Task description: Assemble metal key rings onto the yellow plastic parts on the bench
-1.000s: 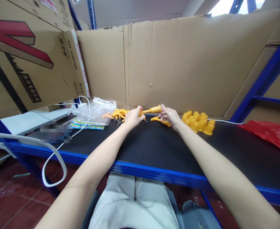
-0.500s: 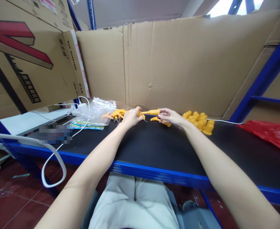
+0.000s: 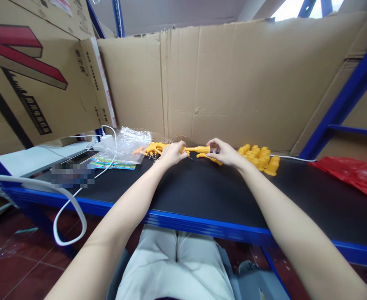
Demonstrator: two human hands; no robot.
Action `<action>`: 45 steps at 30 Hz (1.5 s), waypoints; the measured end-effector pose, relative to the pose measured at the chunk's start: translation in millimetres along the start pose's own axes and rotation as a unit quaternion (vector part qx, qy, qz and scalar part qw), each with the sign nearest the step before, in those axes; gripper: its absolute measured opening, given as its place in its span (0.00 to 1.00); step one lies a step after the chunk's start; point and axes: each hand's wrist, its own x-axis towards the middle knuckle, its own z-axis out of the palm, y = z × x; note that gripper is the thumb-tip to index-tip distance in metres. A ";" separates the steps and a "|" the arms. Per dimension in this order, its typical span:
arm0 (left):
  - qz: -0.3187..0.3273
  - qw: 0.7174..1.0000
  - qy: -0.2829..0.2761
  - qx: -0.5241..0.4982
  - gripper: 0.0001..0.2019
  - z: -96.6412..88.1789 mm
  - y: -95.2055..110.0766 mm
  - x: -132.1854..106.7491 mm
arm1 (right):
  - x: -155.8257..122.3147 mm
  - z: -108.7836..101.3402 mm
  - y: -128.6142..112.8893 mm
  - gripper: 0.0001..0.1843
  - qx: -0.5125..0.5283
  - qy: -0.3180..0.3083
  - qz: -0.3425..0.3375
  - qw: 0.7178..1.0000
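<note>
Two hands, one yellow stick (image 3: 198,149) between them. Its long axis runs left to right, close to level in the view and roughly along the line of the table (image 3: 202,196); narrow shaft at the left, thicker sleeve at the right.

Left hand (image 3: 172,154): closed around the stick's left end, thumb on top, most of that end hidden in the fist. Clearly the hand that bears it.

Right hand (image 3: 228,154): at the sleeve end, thumb and forefinger bent into a small arch, narrow gap, the stick's tip pointing straight at it. Something clear or dark shows between the fingertips; too blurred to name. Cannot tell whether the fingers touch the sleeve or stop just short. Of the two hands, the right is the nearer to the wide end, in line with the axis rather than across it.

About them: a heap of yellow pieces (image 3: 155,147) with small metal bits, just left of the left hand. One loose piece (image 3: 214,159) lies below the right fingers, partly covered. A cluster of yellow cups (image 3: 255,154) stands beyond the right wrist. Cardboard (image 3: 233,91) rises behind it all.
</note>
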 end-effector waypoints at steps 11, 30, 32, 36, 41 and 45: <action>0.026 1.000 0.015 0.002 0.17 -4.0 8.6 -2.9 | -4.2 14.4 -13.2 0.14 -0.282 -0.012 -0.087 0.955; -0.035 0.999 -0.012 0.009 0.19 1.9 6.5 0.7 | -3.5 3.3 -16.9 0.10 -0.433 0.045 -0.092 0.895; -0.048 0.999 -0.009 0.003 0.19 2.5 -1.3 1.5 | -5.1 -9.4 -8.1 0.10 -0.420 0.080 -0.049 0.903; -0.084 0.996 0.009 -0.017 0.18 4.5 -16.6 3.0 | -9.0 -42.7 5.2 0.10 -0.370 0.150 0.089 0.912; -0.108 0.994 0.012 -0.028 0.16 6.5 -24.4 4.5 | -13.7 -73.9 7.0 0.11 -0.285 0.052 0.261 0.921; -0.121 0.992 0.014 -0.032 0.16 6.4 -25.5 5.2 | -17.4 -81.2 3.8 0.10 -0.298 -0.091 0.332 0.890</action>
